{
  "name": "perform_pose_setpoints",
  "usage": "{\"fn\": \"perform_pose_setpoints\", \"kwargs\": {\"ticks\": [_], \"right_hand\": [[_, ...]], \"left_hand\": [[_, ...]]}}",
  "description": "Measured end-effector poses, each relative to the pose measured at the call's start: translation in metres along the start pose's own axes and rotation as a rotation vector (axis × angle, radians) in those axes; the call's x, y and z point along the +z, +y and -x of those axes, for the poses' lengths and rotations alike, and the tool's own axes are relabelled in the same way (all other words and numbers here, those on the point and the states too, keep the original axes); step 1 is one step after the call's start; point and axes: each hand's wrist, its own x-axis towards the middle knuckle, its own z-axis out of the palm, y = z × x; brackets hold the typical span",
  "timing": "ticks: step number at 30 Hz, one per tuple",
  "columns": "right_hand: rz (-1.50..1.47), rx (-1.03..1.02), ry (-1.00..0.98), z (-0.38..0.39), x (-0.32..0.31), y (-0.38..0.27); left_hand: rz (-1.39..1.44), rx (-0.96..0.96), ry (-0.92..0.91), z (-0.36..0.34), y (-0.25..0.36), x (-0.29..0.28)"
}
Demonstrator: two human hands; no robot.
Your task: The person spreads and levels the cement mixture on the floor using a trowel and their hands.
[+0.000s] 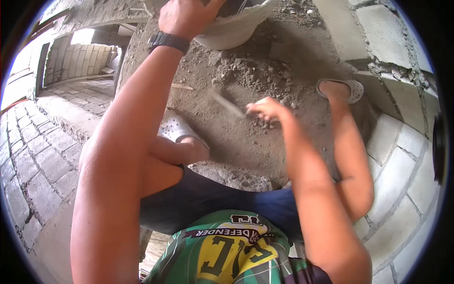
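At the top edge, my left hand (pixel 185 18) is at a pale grey container (pixel 235 33) with a dark interior; its fingertips are cut off or hidden, so its grip is unclear. My right hand (pixel 268 109) is closed on a long, flat grey tool (pixel 226 102), blurred by motion, its far end angled up and left over loose grey dirt (pixel 254 75) and small rubble. The container rests on this dirty ground, above and beyond the tool.
My feet, in pale perforated clogs (pixel 177 127), flank the dirt patch. Pale block walls (pixel 399 175) curve along the right. At left are a paved surface (pixel 29 156), a raised concrete edge (pixel 64 111) and an opening toward another block wall (pixel 80 64).
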Motion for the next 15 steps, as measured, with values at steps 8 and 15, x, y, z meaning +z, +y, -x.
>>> {"fn": "perform_pose_setpoints", "kwargs": {"ticks": [8,15], "right_hand": [[0.093,-0.031,0.012,0.025,0.012,-0.030],[0.117,-0.165,0.074,-0.063,0.179,-0.131]], "left_hand": [[-0.026,0.024,0.045,-0.003,-0.001,0.002],[-0.036,0.070,0.006,-0.003,-0.001,0.003]]}}
